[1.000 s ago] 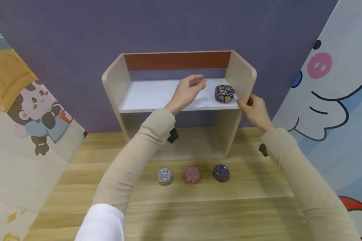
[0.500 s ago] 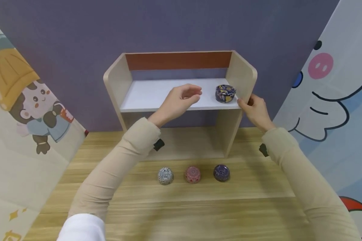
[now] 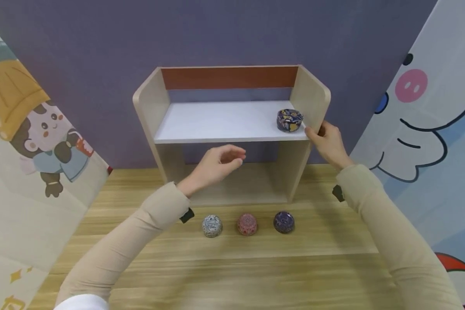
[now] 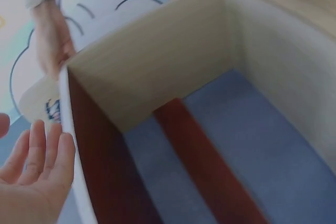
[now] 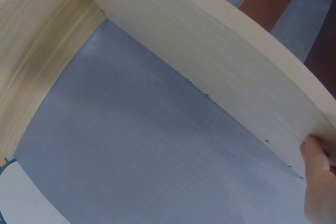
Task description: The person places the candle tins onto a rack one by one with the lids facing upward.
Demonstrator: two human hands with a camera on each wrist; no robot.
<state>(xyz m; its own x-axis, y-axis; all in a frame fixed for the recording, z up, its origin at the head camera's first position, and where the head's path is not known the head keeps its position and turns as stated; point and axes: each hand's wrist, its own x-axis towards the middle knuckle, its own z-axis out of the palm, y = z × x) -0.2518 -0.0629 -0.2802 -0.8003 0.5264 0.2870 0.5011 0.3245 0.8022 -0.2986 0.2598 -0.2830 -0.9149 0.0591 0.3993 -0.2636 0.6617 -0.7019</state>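
Note:
A small wooden shelf [image 3: 224, 141] with a white upper board stands against the back wall. On that board, near its right end, sits a round dark tin [image 3: 289, 120] with a colourful pattern. My right hand [image 3: 327, 142] grips the front edge of the shelf's right side panel, thumb inside and fingers outside; the right wrist view catches part of this hand [image 5: 319, 182]. In front of the lower opening hovers my left hand [image 3: 218, 162], fingers loosely bent and holding nothing. The left wrist view shows its relaxed fingers [image 4: 39, 153] beside the upper board's edge.
Three round tins stand in a row on the wooden table [image 3: 255, 275] before the shelf: a white-and-black one [image 3: 212, 226], a pink one [image 3: 247, 224] and a purple one [image 3: 284, 222]. Cartoon-printed panels [image 3: 410, 129] flank both sides.
My left hand has come down and to the left, from above the white board to the front of the lower opening. My right hand keeps its hold; the tins stay put.

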